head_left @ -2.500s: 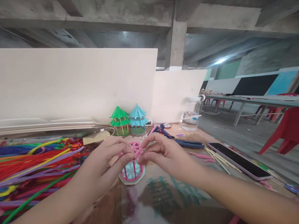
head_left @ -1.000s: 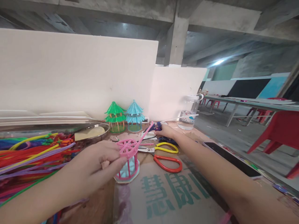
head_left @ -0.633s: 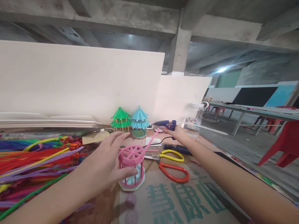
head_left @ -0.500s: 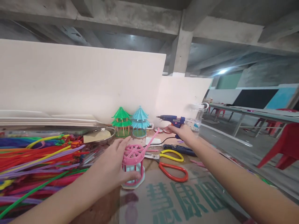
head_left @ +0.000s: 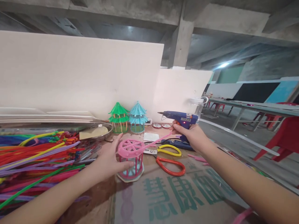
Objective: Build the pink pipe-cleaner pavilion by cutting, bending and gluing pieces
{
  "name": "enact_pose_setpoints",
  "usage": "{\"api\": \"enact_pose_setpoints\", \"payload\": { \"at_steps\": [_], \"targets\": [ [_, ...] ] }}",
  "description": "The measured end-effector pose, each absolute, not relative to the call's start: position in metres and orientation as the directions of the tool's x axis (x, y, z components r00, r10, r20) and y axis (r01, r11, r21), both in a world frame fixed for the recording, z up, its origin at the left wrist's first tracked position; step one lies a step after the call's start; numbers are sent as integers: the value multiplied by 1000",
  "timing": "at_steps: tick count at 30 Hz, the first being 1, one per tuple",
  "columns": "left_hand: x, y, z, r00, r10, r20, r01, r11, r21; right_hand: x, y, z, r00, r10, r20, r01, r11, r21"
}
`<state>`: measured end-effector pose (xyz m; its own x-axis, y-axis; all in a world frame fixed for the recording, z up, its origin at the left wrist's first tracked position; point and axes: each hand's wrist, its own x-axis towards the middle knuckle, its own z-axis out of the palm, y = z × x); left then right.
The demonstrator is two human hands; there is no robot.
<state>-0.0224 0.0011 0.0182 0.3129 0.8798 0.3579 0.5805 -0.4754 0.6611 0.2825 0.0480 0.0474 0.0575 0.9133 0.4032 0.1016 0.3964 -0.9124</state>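
My left hand (head_left: 108, 160) is wrapped round the left side of a small pink pavilion model (head_left: 131, 148), its thumb against the front posts. The model stands upright on a pale blue base, and a pink pipe cleaner (head_left: 157, 142) slants up to the right from its top ring. A blue hot glue gun (head_left: 179, 117) is in my right hand (head_left: 195, 137), nozzle pointing left, with a red light lit. From the gun's back a long clear glue stick (head_left: 240, 135) sticks out. Scissors (head_left: 170, 167) with yellow and orange handles lie beside the model.
Bundles of coloured pipe cleaners (head_left: 35, 161) fill the left side. Behind stand a green pavilion (head_left: 118, 117) and a blue pavilion (head_left: 137, 116), near a metal bowl (head_left: 106, 132). White boards (head_left: 81, 74) rise at the back. A plastic bottle (head_left: 197, 105) stands behind the glue gun.
The glue gun in my right hand has shifted right, and its clear glue stick shows more. My left hand stays round the pink pavilion. The camera view has shifted slightly.
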Motion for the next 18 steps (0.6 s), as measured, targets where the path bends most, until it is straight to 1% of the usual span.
{"api": "enact_pose_setpoints", "payload": {
  "at_steps": [2,3,7,10,13,17,18],
  "targets": [
    [-18,0,19,364,867,340,560,-496,664,284,46,48,16,912,410,105,406,-908],
    [-15,-2,19,387,852,354,544,-520,658,284,45,48,-2,912,411,106,408,-907],
    [-8,-8,15,412,788,458,484,-615,622,285,43,46,-44,923,383,108,386,-916],
    [-8,-13,9,441,735,515,425,-676,602,289,45,42,-79,918,389,124,396,-910],
    [-10,-19,5,433,729,530,433,-684,587,294,43,40,-144,900,412,202,435,-878],
    [-11,-20,2,373,760,532,477,-649,593,294,23,52,-358,857,371,386,497,-777],
    [-11,-19,1,359,763,538,477,-645,596,292,16,56,-399,842,364,409,519,-751]
  ]
}}
